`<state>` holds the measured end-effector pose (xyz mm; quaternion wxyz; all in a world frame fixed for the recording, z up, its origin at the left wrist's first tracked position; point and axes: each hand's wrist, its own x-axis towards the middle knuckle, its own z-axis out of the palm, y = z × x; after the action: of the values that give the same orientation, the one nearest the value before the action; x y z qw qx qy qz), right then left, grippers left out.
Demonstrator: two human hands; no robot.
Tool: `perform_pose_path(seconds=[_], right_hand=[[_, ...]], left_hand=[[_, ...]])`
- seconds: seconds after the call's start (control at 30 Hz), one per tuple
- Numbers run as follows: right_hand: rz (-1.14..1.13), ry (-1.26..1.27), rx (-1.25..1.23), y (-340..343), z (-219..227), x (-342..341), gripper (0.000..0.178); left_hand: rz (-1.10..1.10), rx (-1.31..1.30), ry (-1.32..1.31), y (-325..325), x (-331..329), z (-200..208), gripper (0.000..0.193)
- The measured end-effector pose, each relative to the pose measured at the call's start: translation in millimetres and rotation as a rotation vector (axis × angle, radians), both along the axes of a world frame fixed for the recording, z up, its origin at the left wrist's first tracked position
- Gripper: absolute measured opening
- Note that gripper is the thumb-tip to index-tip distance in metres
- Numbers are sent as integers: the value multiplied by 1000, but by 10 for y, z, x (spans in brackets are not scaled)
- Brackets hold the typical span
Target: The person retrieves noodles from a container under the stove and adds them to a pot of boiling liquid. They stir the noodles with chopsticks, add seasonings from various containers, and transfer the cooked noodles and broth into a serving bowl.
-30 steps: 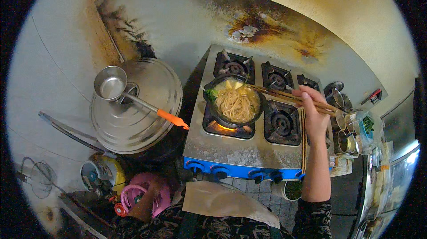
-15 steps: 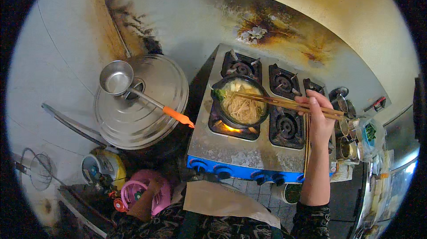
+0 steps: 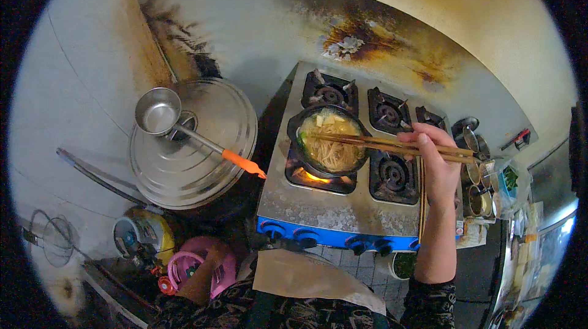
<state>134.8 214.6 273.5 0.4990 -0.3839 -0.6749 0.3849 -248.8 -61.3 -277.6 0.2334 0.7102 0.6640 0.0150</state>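
My right hand (image 3: 436, 154) is closed round a pair of long wooden chopsticks (image 3: 392, 142). Their tips dip into a black pot (image 3: 296, 122) of noodles (image 3: 335, 152) in yellowish broth. Pale chunks float at its far side, and a bit of green shows by the tips. Flame (image 3: 316, 177) burns beneath the pot on the front left burner. Low at the left, my left hand (image 3: 213, 254) is in shadow at a pink plastic basin (image 3: 225, 271); its fingers cannot be made out.
A large lidded steel pot (image 3: 202, 176) stands left of the gas stove (image 3: 269, 206), with an orange-handled ladle (image 3: 158, 111) across its lid. Bare burners (image 3: 392, 173) lie right of the noodle pot. Seasoning containers (image 3: 478, 200) line the stove's right side. A wire strainer (image 3: 58, 240) hangs far left.
The chopstick tips have shifted slightly left in the pot. Greens that showed at its left rim have mostly sunk from sight. My left hand stays by the basin.
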Motion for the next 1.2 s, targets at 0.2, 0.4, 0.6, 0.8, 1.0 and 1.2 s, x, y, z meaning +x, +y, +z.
perform_pose_path(seconds=[0.2,0.4,0.6,0.8,1.0,1.2], right_hand=[[74,-111,-142,47,-262,-116,19],[15,-16,-109,-66,-54,90,21],[-96,63,-9,-169,-73,281,19],[-413,-406,565,-289,-544,623,18],[-110,-896,512,-492,-1404,567,30],[16,-997,448,-451,-1668,496,36]], left_hand=[[-68,395,-31,-166,-276,-886,26],[146,203,-211,-1,-84,-400,23],[607,-117,-777,89,-121,-255,29],[725,-316,-608,512,106,544,37],[201,0,-308,532,-139,17,33],[193,-122,-381,545,-228,102,31]])
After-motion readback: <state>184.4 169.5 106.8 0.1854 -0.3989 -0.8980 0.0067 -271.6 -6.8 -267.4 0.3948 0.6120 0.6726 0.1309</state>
